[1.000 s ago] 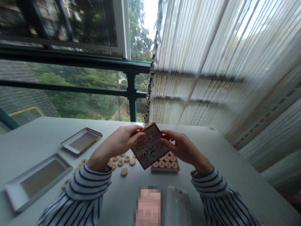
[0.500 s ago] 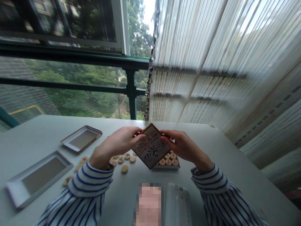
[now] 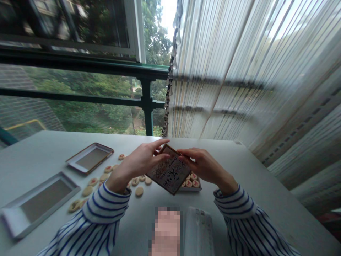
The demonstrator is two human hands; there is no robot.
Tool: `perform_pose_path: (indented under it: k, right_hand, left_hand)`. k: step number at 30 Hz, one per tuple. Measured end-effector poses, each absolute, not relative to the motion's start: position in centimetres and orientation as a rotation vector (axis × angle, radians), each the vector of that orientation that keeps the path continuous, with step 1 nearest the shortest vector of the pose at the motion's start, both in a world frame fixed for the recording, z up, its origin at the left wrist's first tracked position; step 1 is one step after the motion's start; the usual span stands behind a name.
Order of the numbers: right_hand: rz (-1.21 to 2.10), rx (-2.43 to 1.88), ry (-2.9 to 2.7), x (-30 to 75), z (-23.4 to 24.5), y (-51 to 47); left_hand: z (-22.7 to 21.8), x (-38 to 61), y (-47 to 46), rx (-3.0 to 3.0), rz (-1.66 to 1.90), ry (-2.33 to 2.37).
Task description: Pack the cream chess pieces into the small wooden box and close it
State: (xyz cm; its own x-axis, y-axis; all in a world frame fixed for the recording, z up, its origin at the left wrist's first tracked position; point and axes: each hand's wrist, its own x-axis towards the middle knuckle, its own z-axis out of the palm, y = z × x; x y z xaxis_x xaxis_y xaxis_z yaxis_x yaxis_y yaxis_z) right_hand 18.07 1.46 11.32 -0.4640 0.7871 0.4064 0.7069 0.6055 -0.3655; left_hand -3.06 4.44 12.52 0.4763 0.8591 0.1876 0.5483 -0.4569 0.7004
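A flat printed box sits tilted just below the centre of the frame, one corner pointing up and another down, its face showing dark brush-like characters and small lettering. The left hand, in the middle of the frame, has hold of its upper left side: the thumb lies on the printed face, the index finger stretches out by the top corner, and the other fingers are bent, partly hidden behind the box, so the hand is only partly closed. The right hand, right of centre, pinches the upper right edge between thumb and fingers, with a narrow gap that the box fills. Under the box, lower centre right, an open tray holds round pieces with red characters set in rows; the box hides part of it. Loose wooden discs lie left of centre, some partly covered by the left forearm, some marked in red or black, others plain on the upturned side. At the left of the frame two shallow box parts lie hollow side up, a smaller brown-edged one above a longer pale one. A translucent plastic case rests at the bottom centre on the white table, and a striped string curtain fills the upper right
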Motion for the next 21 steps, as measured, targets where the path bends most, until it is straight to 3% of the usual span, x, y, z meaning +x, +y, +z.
perform_pose_path:
  k: [14,21]
  right_hand:
    - [0.316,-1.173,-2.203,18.7,11.4,2.1]
    - [0.533,-1.153,-1.987,19.3,11.1,2.7]
  left_hand:
    - [12.6,-3.9,5.3,2.147,0.762,1.077]
    - [12.9,-4.9,5.7,2.004,0.799,1.073]
